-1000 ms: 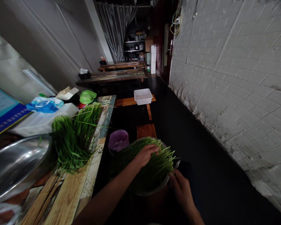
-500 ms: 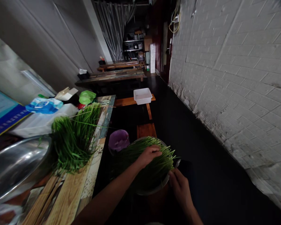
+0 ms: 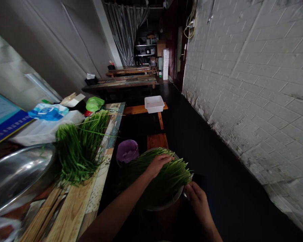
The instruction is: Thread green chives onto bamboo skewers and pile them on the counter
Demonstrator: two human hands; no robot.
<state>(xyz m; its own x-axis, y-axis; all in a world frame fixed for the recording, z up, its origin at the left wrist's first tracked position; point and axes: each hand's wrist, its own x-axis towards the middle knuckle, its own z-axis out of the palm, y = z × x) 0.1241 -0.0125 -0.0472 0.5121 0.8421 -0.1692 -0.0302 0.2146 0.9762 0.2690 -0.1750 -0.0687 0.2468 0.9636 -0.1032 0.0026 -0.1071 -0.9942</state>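
A large bunch of long green garlic chives fills a round metal basin in front of me, its pale cut ends pointing right. My left hand lies across the top of the chives with its fingers stretched out. At the basin's right rim, my right hand is closed. A small pale, shiny edge shows by its fingers, but I cannot make out what it is.
On the table to the left lie more chives beside a big steel bowl. A purple-lined bin stands left of the basin. A white tub rests on a bench ahead. A block wall runs along the right.
My left hand's fingers have gone from curled to straighter and flatter on the chives. My right hand has shifted slightly right and down, still closed.
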